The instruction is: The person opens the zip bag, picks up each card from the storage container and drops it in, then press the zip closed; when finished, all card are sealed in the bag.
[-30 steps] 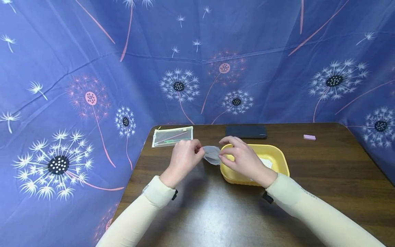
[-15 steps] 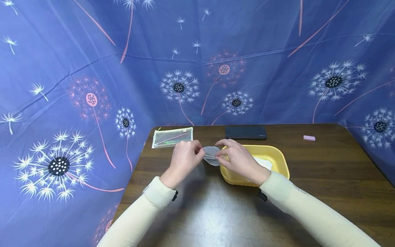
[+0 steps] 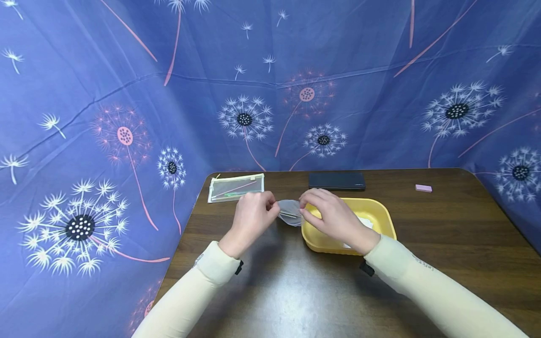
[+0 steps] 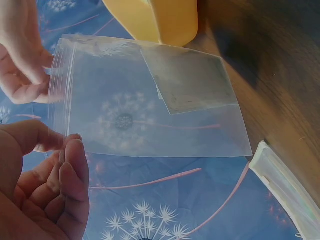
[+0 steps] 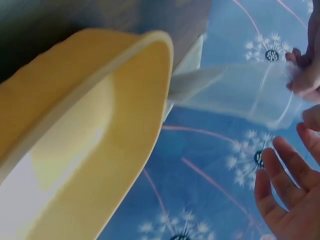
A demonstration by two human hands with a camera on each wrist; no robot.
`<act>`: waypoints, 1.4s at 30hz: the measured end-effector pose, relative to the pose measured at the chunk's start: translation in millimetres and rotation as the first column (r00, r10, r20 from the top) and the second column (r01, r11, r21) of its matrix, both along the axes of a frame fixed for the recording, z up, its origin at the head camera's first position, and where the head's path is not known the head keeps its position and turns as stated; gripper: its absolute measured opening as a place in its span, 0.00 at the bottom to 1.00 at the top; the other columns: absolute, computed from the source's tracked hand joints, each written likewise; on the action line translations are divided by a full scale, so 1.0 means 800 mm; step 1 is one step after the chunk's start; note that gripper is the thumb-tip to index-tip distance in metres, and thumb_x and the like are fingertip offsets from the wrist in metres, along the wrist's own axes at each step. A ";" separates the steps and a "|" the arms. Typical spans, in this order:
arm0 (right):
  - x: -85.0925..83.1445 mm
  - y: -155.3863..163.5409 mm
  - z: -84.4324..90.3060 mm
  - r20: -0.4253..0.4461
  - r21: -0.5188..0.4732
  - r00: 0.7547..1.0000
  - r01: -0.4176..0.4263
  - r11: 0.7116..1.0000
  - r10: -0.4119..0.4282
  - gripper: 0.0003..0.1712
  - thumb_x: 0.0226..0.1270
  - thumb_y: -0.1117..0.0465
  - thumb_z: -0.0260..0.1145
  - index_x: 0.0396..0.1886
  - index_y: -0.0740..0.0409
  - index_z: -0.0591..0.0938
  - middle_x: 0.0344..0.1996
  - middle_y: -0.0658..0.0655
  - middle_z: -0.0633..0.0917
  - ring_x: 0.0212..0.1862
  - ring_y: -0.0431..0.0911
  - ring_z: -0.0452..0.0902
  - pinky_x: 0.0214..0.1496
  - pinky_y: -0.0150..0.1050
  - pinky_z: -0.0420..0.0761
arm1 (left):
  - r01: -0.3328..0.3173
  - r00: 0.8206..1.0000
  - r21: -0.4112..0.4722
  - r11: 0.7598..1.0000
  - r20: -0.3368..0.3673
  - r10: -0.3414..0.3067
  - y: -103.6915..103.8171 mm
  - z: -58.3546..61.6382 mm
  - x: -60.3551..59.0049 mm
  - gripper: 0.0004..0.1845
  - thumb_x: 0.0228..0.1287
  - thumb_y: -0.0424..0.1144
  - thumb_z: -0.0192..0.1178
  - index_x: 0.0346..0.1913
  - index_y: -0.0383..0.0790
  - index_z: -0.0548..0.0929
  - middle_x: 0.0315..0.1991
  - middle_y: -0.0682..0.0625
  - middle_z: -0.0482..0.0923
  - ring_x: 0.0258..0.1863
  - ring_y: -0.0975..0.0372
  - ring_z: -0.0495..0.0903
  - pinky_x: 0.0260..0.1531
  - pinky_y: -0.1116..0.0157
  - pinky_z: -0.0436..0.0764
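One bag [image 4: 120, 80], brown table [image 3: 448, 234], blue backdrop [image 3: 372, 112]

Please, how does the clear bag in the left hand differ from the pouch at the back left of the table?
The bag is pinched in the left hand, while the pouch lies on the table. The bag's edges are clear; the pouch has a pale border. The bag seems to hold a grey sheet, while the pouch shows a slim pink item and a green item. Both are see-through.
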State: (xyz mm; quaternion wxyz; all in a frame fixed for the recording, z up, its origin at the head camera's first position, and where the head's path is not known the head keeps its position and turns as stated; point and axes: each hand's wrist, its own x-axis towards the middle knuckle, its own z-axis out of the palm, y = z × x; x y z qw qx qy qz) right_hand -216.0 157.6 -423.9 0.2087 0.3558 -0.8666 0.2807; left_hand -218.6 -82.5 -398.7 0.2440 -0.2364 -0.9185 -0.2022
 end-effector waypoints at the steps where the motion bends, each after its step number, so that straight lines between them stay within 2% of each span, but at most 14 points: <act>1: 0.000 0.005 0.000 -0.004 -0.005 1.000 0.011 1.000 -0.011 0.05 0.70 0.59 0.71 0.42 0.51 0.83 0.45 0.48 0.84 0.49 0.46 0.81 0.52 0.48 0.81 | -0.001 1.000 0.000 1.000 -0.002 0.001 0.000 0.000 0.000 0.06 0.52 0.33 0.66 0.22 0.48 0.84 0.15 0.61 0.74 0.16 0.66 0.71 0.17 0.63 0.70; 7: -0.009 0.044 -0.007 0.069 0.020 0.988 0.135 0.991 -0.136 0.05 0.75 0.55 0.68 0.45 0.48 0.84 0.43 0.46 0.86 0.47 0.46 0.83 0.48 0.50 0.82 | 0.003 1.000 0.006 1.000 -0.005 -0.003 -0.001 -0.001 -0.001 0.07 0.51 0.32 0.65 0.22 0.48 0.83 0.15 0.61 0.73 0.16 0.65 0.71 0.18 0.62 0.70; 11: -0.018 0.075 -0.021 0.146 0.110 0.966 0.201 0.973 -0.215 0.05 0.75 0.55 0.66 0.44 0.50 0.86 0.42 0.48 0.87 0.46 0.48 0.84 0.45 0.52 0.82 | 0.007 1.000 0.009 1.000 -0.004 -0.007 -0.001 -0.002 -0.001 0.07 0.51 0.32 0.65 0.22 0.48 0.83 0.15 0.61 0.74 0.16 0.65 0.71 0.18 0.63 0.70; 15: -0.023 0.102 -0.035 0.219 0.234 0.934 0.229 0.945 -0.281 0.10 0.73 0.58 0.67 0.48 0.55 0.87 0.43 0.53 0.88 0.46 0.52 0.84 0.45 0.54 0.82 | 0.009 1.000 0.009 1.000 -0.003 -0.009 -0.001 -0.002 -0.001 0.07 0.51 0.33 0.66 0.22 0.48 0.84 0.15 0.61 0.75 0.16 0.65 0.72 0.18 0.62 0.71; 18: -0.023 0.119 -0.045 0.245 0.314 0.919 0.226 0.922 -0.309 0.15 0.70 0.59 0.70 0.53 0.61 0.86 0.46 0.58 0.88 0.47 0.55 0.85 0.47 0.56 0.82 | 0.010 1.000 0.012 1.000 -0.004 -0.010 -0.001 -0.001 -0.001 0.07 0.52 0.33 0.66 0.22 0.48 0.84 0.15 0.61 0.74 0.16 0.66 0.72 0.18 0.63 0.71; 22: -0.022 0.135 -0.057 0.259 0.380 0.912 0.206 0.902 -0.318 0.23 0.66 0.59 0.74 0.55 0.68 0.84 0.49 0.65 0.87 0.49 0.60 0.84 0.49 0.58 0.82 | 0.010 1.000 0.017 1.000 -0.002 -0.010 -0.001 -0.001 0.000 0.07 0.52 0.32 0.66 0.21 0.48 0.84 0.15 0.61 0.74 0.16 0.66 0.72 0.17 0.63 0.70; 25: -0.022 0.141 -0.064 0.269 0.408 0.909 0.194 0.892 -0.320 0.26 0.62 0.58 0.77 0.55 0.70 0.84 0.49 0.67 0.86 0.51 0.63 0.83 0.52 0.59 0.81 | 0.006 1.000 0.016 1.000 0.005 -0.006 -0.002 -0.001 0.001 0.07 0.52 0.32 0.66 0.22 0.48 0.84 0.15 0.62 0.74 0.16 0.66 0.72 0.18 0.63 0.71; 29: -0.021 0.144 -0.072 0.281 0.441 0.903 0.178 0.880 -0.324 0.31 0.56 0.54 0.81 0.50 0.74 0.83 0.44 0.68 0.85 0.49 0.64 0.82 0.53 0.59 0.80 | 0.000 1.000 0.011 1.000 0.007 0.000 -0.002 -0.001 0.002 0.07 0.52 0.33 0.66 0.22 0.49 0.84 0.15 0.62 0.75 0.16 0.66 0.73 0.18 0.63 0.71; 35: -0.019 0.143 -0.080 0.362 0.475 0.871 0.135 0.870 -0.333 0.40 0.50 0.48 0.85 0.50 0.78 0.82 0.47 0.74 0.82 0.51 0.66 0.80 0.55 0.59 0.79 | 0.001 1.000 0.011 1.000 0.001 -0.001 -0.003 -0.001 0.003 0.07 0.51 0.32 0.66 0.21 0.48 0.84 0.15 0.62 0.74 0.16 0.65 0.73 0.18 0.62 0.71; 42: -0.017 0.146 -0.087 0.409 0.496 0.851 0.095 0.863 -0.329 0.42 0.43 0.43 0.87 0.44 0.75 0.83 0.37 0.62 0.79 0.37 0.54 0.74 0.43 0.52 0.78 | 0.003 1.000 0.003 1.000 -0.003 -0.003 -0.004 0.000 0.003 0.07 0.52 0.32 0.66 0.22 0.48 0.84 0.15 0.62 0.75 0.16 0.66 0.72 0.18 0.63 0.71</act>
